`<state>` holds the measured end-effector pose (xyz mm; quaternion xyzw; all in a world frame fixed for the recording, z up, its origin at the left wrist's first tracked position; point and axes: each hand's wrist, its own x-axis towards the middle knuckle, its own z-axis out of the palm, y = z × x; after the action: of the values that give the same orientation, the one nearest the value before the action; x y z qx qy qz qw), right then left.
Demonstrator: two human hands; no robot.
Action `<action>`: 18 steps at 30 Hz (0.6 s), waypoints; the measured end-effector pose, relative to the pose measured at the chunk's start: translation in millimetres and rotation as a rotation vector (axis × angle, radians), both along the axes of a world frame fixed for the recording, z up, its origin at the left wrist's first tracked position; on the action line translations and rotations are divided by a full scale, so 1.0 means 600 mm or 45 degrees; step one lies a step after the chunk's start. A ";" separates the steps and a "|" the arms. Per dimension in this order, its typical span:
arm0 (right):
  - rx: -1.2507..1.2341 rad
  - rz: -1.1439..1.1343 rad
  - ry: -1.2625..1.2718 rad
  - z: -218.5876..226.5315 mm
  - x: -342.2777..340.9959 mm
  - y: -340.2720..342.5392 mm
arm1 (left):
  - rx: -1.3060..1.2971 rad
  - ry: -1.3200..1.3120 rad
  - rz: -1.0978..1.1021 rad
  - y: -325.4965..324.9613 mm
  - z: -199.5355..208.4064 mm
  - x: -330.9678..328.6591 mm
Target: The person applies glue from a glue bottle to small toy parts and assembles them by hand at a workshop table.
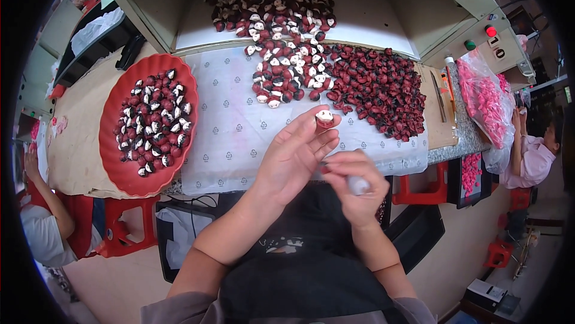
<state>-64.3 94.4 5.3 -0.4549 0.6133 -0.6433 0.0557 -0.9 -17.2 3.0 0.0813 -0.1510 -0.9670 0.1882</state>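
My left hand (pixel 296 153) is raised over the front of the table, palm up. Between its thumb and index finger it pinches a small doll head (pixel 324 119) with a white face and a dark red lower part. Just to its right, my right hand (pixel 357 189) is closed round a whitish, rounded thing (pixel 358 185), whose kind I cannot make out. A tiny dark piece (pixel 324 166) shows at the right fingertips. Behind the hands spreads a heap of similar red, white and black heads (pixel 287 66). Dark red, hollow-looking pieces (pixel 383 90) are piled to its right.
A red scalloped tray (pixel 111 126) of heads stands left on the patterned sheet (pixel 215 138). A pale booth (pixel 413 0) surrounds the back. Slim tools (pixel 439 96) and a bag of pink pieces (pixel 482 99) lie right. Other people work at both sides.
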 end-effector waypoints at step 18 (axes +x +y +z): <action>0.008 -0.376 0.659 0.012 -0.036 -0.012 | -0.204 -0.144 0.046 0.038 0.000 0.008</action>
<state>-86.1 87.1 12.6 -0.5095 0.6687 -0.5051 -0.1954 3.7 5.3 3.1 0.1232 -0.2366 -0.9422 0.2027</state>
